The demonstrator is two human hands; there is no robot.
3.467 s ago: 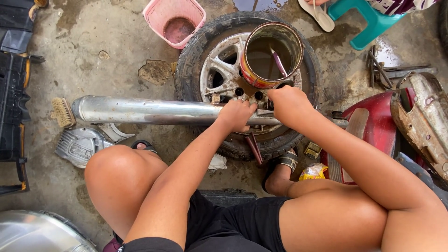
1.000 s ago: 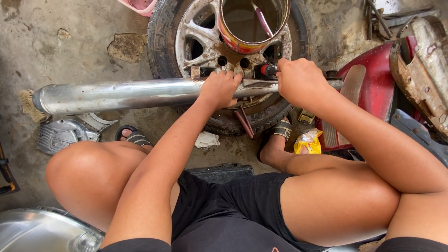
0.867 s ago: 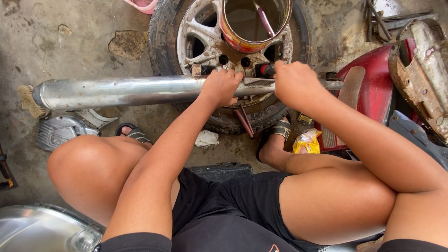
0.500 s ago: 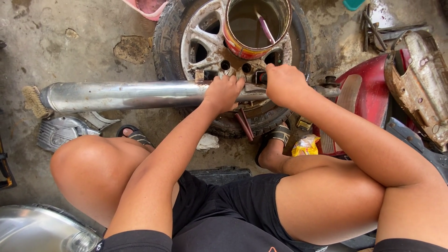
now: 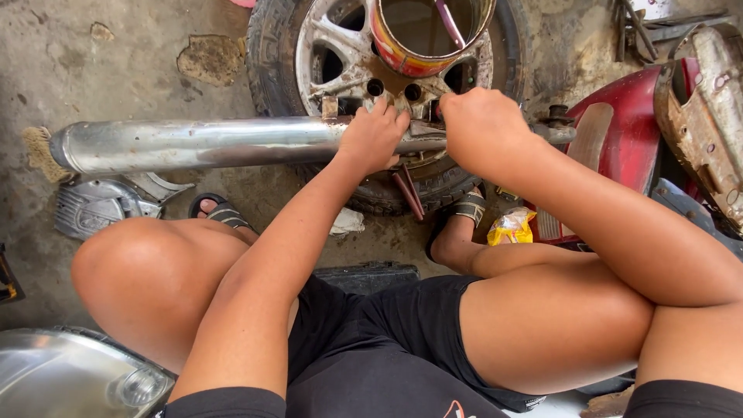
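A long chrome exhaust pipe (image 5: pixel 193 144) lies across a motorbike wheel (image 5: pixel 309 54) with a black tyre and a silver alloy rim, flat on the concrete. My left hand (image 5: pixel 373 138) grips the pipe where it narrows. Just to its right, my right hand (image 5: pixel 484 128) is closed over the thin end of the pipe by a bolt. On the wheel hub stands a round tin (image 5: pixel 422 35) with a pink-handled tool inside. A dark red tool (image 5: pixel 407 192) leans against the tyre below my hands.
A red motorbike body panel (image 5: pixel 619 131) and a rusty metal part (image 5: pixel 708 116) lie to the right. A grey engine cover (image 5: pixel 97 207) and a brush (image 5: pixel 39 151) sit at left. A headlamp (image 5: pixel 70 379) is at bottom left, a yellow packet (image 5: pixel 511 227) by my foot.
The view has shifted down and nearer to the wheel. Both hands have stayed on the thin end of the pipe, and the pipe has kept its place across the wheel.
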